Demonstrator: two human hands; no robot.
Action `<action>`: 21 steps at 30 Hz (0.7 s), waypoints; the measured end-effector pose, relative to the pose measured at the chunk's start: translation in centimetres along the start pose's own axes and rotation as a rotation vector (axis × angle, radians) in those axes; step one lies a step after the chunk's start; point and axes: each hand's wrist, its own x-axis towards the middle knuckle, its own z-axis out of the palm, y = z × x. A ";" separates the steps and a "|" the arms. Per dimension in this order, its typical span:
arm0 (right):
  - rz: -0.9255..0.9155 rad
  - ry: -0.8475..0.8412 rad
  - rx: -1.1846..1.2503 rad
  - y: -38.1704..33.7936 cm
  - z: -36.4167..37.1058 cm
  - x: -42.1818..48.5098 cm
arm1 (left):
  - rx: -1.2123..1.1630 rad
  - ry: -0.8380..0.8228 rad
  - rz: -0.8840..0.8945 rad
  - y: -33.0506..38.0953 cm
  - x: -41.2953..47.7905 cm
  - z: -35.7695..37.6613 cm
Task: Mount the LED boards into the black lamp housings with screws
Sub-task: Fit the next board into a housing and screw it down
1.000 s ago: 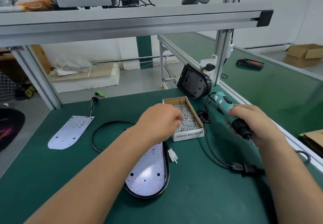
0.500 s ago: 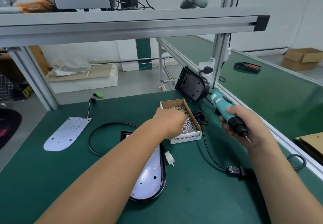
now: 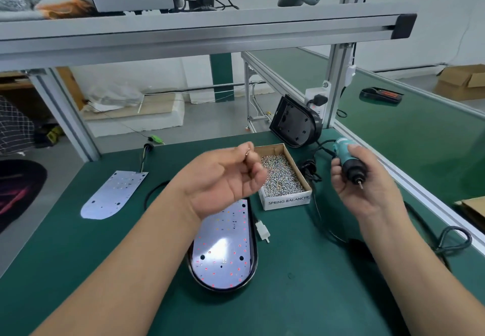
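Take the black lamp housing [image 3: 254, 259] near the front edge of the green bench [image 3: 301, 304] as the centre of the dial. An LED board [image 3: 223, 246] lies seated inside it, white face up, dotted with red points and a few dark holes. The black rim shows around its rounded near end.

The left hand [image 3: 223, 180] hovers over the housing's far end at twelve o'clock, palm turned up and fingers curled in. Its fingertips pinch a small screw [image 3: 247, 153] — tiny and blurred, so no more can be told of it.

At one o'clock stands a cardboard box [image 3: 288, 200] heaped with silvery screws [image 3: 282, 178], its near wall printed SPRING BALANCER. At two o'clock the right hand [image 3: 367, 194] is wrapped round a teal electric screwdriver [image 3: 350, 163], held clear of the bench with the bit pointing back toward the person. Its black cord [image 3: 311, 173] trails down just beside the box.

A white connector [image 3: 262, 230] lies at three o'clock, just beside the housing's rim. At ten o'clock, well apart, a second LED board [image 3: 112, 194] lies flat on the bench with wires running off its far end. A black cable [image 3: 151, 194] loops between that board and the housing. Farther off at one o'clock, a second black housing [image 3: 294, 123] stands tilted on edge by the aluminium post [image 3: 334, 86].
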 end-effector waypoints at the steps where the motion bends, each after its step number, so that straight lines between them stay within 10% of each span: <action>1: -0.016 0.014 0.037 0.5 0.6 -0.4 | -0.074 0.002 -0.009 -0.4 -1.3 -0.2; 21: -0.079 -0.203 0.312 5.3 8.9 -5.0 | -0.049 0.167 0.013 -5.4 -8.3 -2.3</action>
